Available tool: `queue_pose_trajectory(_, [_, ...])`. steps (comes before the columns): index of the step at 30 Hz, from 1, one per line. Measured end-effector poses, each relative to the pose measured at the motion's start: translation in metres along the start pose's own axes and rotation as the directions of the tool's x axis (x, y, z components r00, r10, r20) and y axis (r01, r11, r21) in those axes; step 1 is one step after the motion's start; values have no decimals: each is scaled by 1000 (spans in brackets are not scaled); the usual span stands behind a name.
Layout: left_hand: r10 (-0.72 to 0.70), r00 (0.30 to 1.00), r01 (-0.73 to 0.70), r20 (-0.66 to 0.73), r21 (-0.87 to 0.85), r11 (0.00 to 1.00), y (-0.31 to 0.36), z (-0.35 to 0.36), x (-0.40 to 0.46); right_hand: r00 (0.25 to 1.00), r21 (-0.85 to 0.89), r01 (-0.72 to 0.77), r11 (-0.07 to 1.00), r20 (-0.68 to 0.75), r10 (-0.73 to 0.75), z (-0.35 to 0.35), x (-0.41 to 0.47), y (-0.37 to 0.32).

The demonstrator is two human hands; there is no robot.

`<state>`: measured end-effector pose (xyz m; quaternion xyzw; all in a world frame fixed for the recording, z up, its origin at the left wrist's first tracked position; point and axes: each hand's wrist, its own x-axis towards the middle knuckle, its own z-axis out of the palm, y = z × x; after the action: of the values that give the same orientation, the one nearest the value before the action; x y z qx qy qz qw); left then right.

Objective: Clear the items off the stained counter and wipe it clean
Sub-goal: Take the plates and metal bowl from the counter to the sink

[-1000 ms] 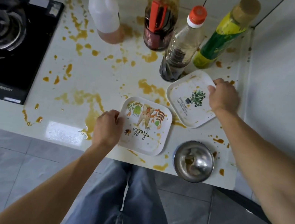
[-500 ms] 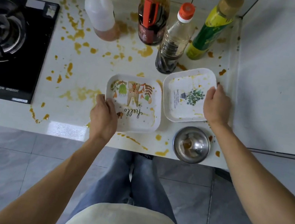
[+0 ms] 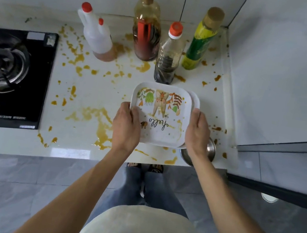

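A square white plate with a fox and "hello" print (image 3: 161, 115) lies stacked on a second square white plate (image 3: 196, 101), of which only the right rim shows. My left hand (image 3: 127, 124) grips the stack's left edge and my right hand (image 3: 196, 131) grips its right edge, holding it above the white counter (image 3: 92, 89). The counter is spattered with orange-brown sauce stains (image 3: 103, 122). A small steel bowl (image 3: 211, 149) sits near the front edge, partly hidden by my right wrist.
Along the back wall stand a white squeeze bottle (image 3: 96, 33), a large dark-sauce bottle (image 3: 147, 27), a red-capped bottle (image 3: 167, 57) and a green-labelled bottle (image 3: 201, 41). A black gas hob (image 3: 9, 76) fills the left. A white wall bounds the right.
The two plates were side by side, one in each hand. Now the fox plate sits on top of the other and both hands hold the stack lifted off the counter.
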<state>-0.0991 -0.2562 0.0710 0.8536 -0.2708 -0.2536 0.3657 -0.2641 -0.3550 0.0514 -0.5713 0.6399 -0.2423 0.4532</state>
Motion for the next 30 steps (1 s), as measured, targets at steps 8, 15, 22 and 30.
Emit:
queue_pose_trajectory(8, [-42, 988, 58, 150, -102, 993, 1, 11, -20, 996, 102, -91, 991, 14, 90, -11, -25, 20])
queue_pose_trajectory(15, [-63, 950, 151, 306, -272, 950, 2, 29, -30, 984, 144, -166, 976, -43, 173, -49, -37, 52])
queue_pose_trajectory(22, [-204, 830, 276, 520, -64, 959, -7, 71, -24, 929, 261, -270, 927, -182, 322, -113, -65, 93])
queue_pose_trajectory(30, [-205, 768, 193, 606, 86, 977, -5, 123, -30, 850, 238, -379, 894, -292, 438, -145, -117, 150])
